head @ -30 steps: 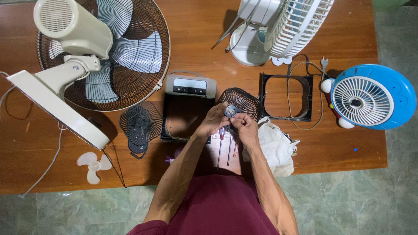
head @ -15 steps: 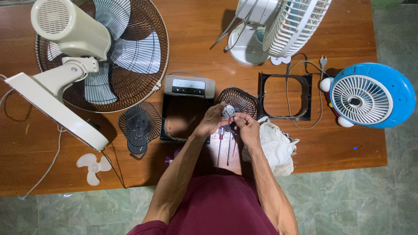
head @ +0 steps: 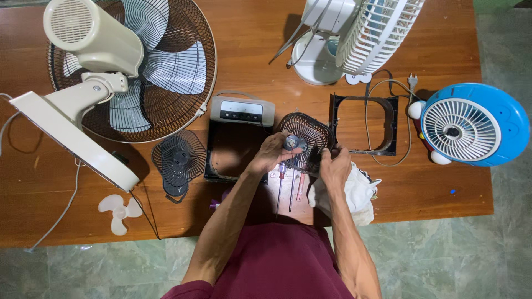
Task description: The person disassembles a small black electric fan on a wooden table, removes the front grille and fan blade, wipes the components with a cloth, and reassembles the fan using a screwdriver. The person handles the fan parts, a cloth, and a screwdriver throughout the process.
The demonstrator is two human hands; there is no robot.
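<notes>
A black wire fan grille [head: 310, 135], a blue round fan [head: 487, 124], white cloth [head: 357, 194], brown wooden table [head: 249, 61]

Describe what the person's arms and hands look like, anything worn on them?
Both arms are bare from the upper arm down, with no gloves on the left hand or the right hand. No watch, ring or band shows. A dark red shirt covers the body.

Even, bright overhead light; soft short shadows under fans; slight sheen on wooden table [head: 255, 61]; sharp focus throughout.

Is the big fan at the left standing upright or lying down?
Lying down. The big fan rests flat on the table, its grille facing the tabletop, its base stretched sideways.
</notes>
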